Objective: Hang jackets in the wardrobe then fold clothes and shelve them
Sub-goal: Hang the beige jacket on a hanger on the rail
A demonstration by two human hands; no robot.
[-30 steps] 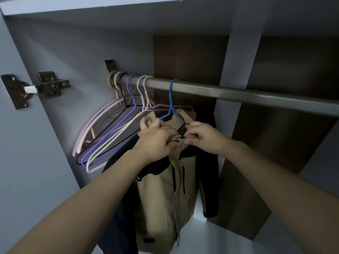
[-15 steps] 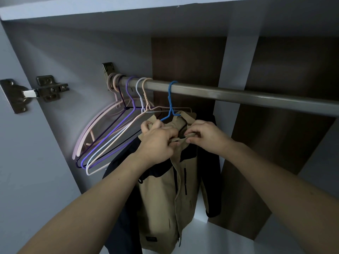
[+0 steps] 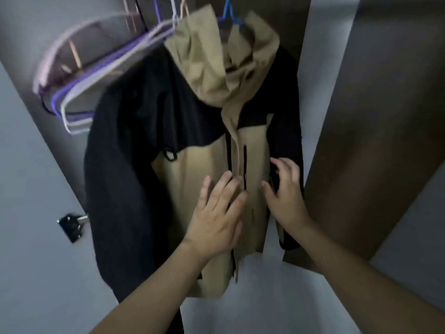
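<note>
A tan and black hooded jacket hangs inside the wardrobe from a blue hanger. The rail above is out of frame. My left hand lies flat on the jacket's tan front beside the zip, fingers straight and spread. My right hand is at the jacket's right front panel with fingers loosely bent, fingertips touching the fabric near the black sleeve. Neither hand holds anything.
Several bare hangers, pink, purple and white, hang bunched to the left of the jacket. A metal door hinge sits on the left wardrobe wall. A dark brown back panel stands behind, and the pale wardrobe floor lies below.
Both hands let go of the jacket's collar and dropped to its chest. The view tilted down, so the rail left the frame.
</note>
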